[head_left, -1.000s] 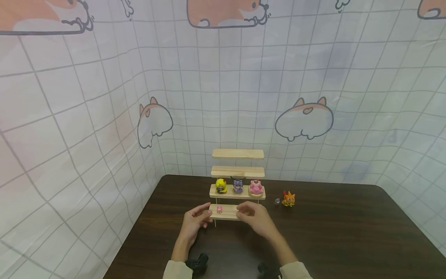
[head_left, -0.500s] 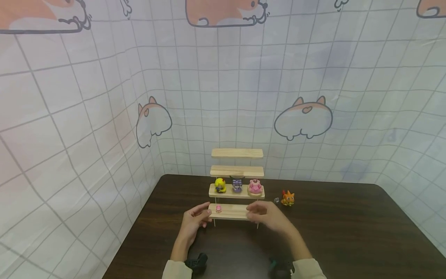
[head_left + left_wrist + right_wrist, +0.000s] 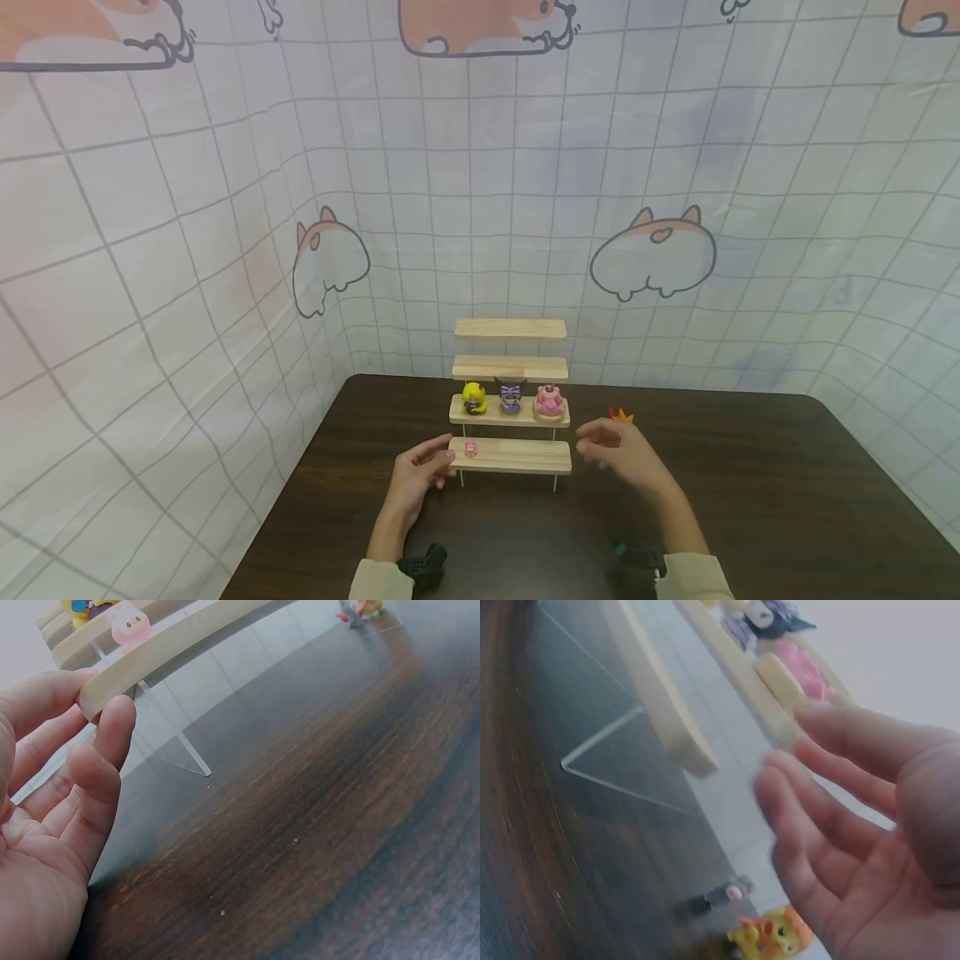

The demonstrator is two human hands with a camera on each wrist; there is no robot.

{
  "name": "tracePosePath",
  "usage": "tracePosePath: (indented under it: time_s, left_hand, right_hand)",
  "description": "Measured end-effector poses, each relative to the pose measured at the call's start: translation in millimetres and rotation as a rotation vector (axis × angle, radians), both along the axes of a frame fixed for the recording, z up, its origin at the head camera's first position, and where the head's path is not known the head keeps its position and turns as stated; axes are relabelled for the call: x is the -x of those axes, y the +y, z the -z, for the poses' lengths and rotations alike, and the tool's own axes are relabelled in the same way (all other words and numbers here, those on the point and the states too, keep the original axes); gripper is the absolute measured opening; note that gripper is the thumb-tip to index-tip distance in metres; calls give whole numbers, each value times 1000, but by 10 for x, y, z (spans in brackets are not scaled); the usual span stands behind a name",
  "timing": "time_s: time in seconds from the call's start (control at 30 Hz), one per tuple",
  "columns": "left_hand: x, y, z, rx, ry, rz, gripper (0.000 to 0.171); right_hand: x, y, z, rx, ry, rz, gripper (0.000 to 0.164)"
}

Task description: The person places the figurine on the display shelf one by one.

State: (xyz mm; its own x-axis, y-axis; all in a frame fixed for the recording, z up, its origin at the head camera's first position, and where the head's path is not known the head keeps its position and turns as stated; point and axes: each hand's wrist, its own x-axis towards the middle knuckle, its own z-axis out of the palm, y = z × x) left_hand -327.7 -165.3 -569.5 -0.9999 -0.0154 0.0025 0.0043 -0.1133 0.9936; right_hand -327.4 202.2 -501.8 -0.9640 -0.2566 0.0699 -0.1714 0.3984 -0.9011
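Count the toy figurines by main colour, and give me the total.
Pink: 2, the pink figurine on a round beige base and the tiny translucent pink figurine
Yellow: 1, the yellow-headed figurine
Purple: 1, the purple figurine with dark pointed ears
Orange and yellow: 1, the orange-and-yellow figurine
Grey: 1, the small dark grey figurine
Total: 6

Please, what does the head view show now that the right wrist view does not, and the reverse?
Only the head view shows the left hand, the small pink figure on the lowest board and the corgi drawings. Only the right wrist view shows the small grey figure, near the orange figure. Both show the right hand, part of the orange figure, lowest board and purple figure.
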Motion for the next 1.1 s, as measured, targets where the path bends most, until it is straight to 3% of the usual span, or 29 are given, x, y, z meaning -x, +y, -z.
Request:
tracePosePath:
  time_s: [0.23, 0.47, 0.73, 1.1]
  left_hand:
    - [4, -15, -2, -3, -5, 11, 45]
    - [5, -27, -14, -2, -9, 19, 47]
    - [5, -25, -17, -1, -5, 19, 48]
    - [-6, -10, -27, -4, -23, 4, 42]
  right_hand:
    - [47, 181, 54, 101, 49, 285, 40]
    - [62, 310, 162, 160, 33, 406, 50]
    - [85, 352, 271, 131, -6, 432, 61]
    - [130, 366, 383, 121, -46, 372, 73]
